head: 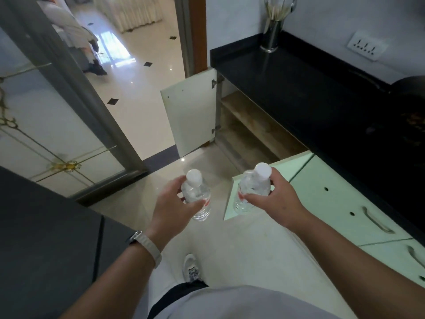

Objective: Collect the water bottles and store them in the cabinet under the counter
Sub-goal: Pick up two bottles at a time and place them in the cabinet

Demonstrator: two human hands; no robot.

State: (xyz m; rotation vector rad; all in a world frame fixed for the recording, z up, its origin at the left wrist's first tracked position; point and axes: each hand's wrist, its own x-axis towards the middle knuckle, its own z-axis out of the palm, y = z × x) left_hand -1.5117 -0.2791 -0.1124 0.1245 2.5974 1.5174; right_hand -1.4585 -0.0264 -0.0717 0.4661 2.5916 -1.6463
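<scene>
My left hand (171,204) grips a small clear water bottle (196,194) with a white cap, held upright above the floor. A second clear bottle (251,188) with a white cap is held in my right hand (276,203), fingers curled round its body. Ahead, under the black counter (287,84), the cabinet (248,125) stands open, showing bare wooden shelves. Its far door (190,111) swings out to the left. A near pale green door (287,164) is open just behind the right bottle.
Pale green drawers with metal handles (377,221) run along the right under the counter. A steel utensil holder (272,35) stands at the counter's far end. A dark counter (46,226) is at my left, a glass door (57,111) beyond it. My shoe (190,268) shows on the tiled floor.
</scene>
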